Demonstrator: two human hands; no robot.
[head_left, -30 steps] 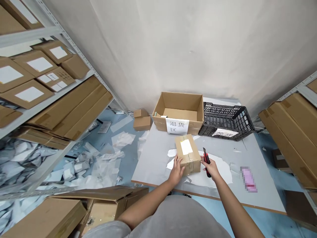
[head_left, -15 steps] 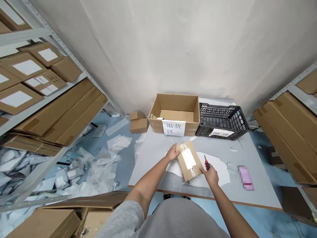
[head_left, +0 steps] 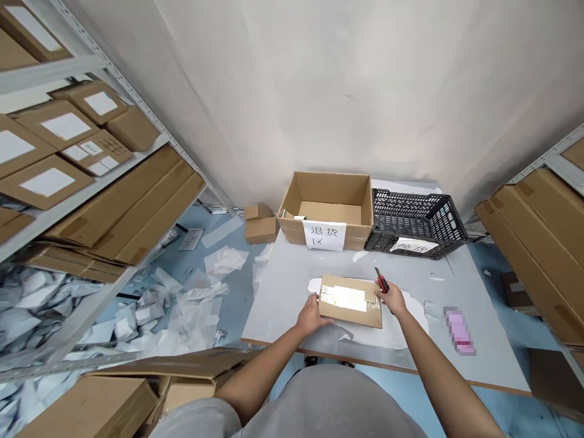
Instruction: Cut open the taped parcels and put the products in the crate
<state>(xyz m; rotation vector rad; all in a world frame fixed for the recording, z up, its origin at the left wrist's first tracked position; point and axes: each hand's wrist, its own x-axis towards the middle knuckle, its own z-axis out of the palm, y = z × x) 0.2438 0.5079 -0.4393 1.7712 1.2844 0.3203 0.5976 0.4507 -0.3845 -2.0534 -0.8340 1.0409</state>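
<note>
A small taped cardboard parcel [head_left: 350, 300] with a white label lies crosswise on the grey table [head_left: 292, 274]. My left hand [head_left: 309, 316] grips its left end, fingers curled on the edge. At the parcel's right end is my right hand [head_left: 392, 299], closed round a red and black utility knife [head_left: 381, 281] whose tip points away from me. White paper scraps lie under the parcel.
An open cardboard box [head_left: 329, 207] with a paper sign and a black plastic crate [head_left: 416, 222] stand at the table's far edge. A pink object [head_left: 460, 330] lies at the right. Shelves of boxes flank both sides. Torn paper litters the blue floor [head_left: 182, 286] on the left.
The parcel has been turned from lengthwise to crosswise on the table. My left hand moved from its far end to its left end; my right hand kept the knife.
</note>
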